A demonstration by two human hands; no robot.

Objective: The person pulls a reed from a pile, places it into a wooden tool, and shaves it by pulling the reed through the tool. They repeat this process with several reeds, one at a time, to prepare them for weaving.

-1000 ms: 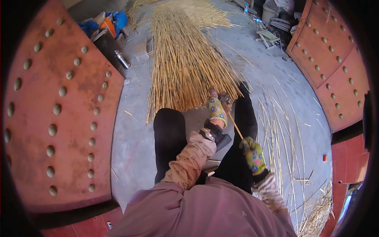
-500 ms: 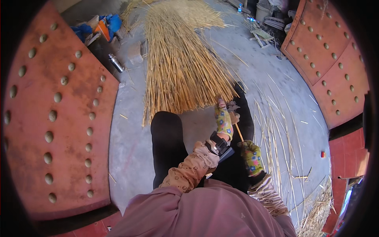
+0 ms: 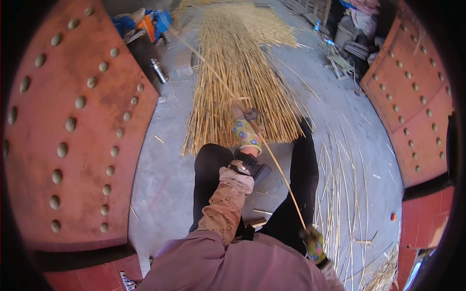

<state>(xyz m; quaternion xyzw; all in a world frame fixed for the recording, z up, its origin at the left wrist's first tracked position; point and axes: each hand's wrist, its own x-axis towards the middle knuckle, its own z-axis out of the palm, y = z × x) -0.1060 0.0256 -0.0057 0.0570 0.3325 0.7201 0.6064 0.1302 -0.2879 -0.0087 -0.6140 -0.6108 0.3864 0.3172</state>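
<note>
A big bundle of yellow reed stalks (image 3: 240, 72) lies on the grey floor ahead of my black-trousered legs (image 3: 208, 174). My left hand (image 3: 244, 127), in a flowered yellow glove, is stretched forward over the bundle's near end and closed around a single long reed stalk (image 3: 279, 169). That stalk runs diagonally back to my right hand (image 3: 313, 242), also gloved, which grips its lower end beside my right hip. A black device is strapped to my left wrist (image 3: 250, 166).
Rust-red studded metal door panels stand at the left (image 3: 73, 126) and right (image 3: 412, 92). Loose stalks (image 3: 340, 194) are strewn on the floor to the right. A metal flask (image 3: 158, 71), blue and orange cloth, and clutter lie at the back.
My left hand has slid forward along the stalk toward the bundle while my right hand has pulled back to my hip, so more of the stalk shows between them.
</note>
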